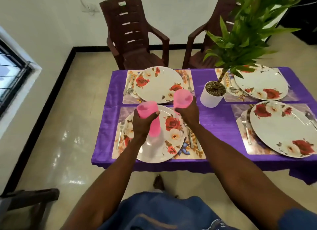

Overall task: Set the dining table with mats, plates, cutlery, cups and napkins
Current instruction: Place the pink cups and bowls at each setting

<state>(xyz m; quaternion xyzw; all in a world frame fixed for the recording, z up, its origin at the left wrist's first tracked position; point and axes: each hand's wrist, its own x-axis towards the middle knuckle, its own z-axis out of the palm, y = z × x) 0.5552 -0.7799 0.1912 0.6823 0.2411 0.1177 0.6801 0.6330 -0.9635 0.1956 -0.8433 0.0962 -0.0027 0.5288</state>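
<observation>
Table setting, cups stage: four mats, rose plates and cutlery laid; left hand (143, 125) fingers curled round a pink cup stack (151, 120), right hand (187, 112) gripping one pink cup (182, 99) above the near-left plate (159, 135); cups unplaced, no napkins visible.

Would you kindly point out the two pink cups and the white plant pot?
Left pink cup (148, 114): head view, upper side wall.
Right pink cup (182, 99): head view, side wall.
White plant pot (209, 99): head view, outer wall.

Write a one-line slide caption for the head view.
Left hand and right hand each hold a pink cup over a table set with four plates.
</observation>
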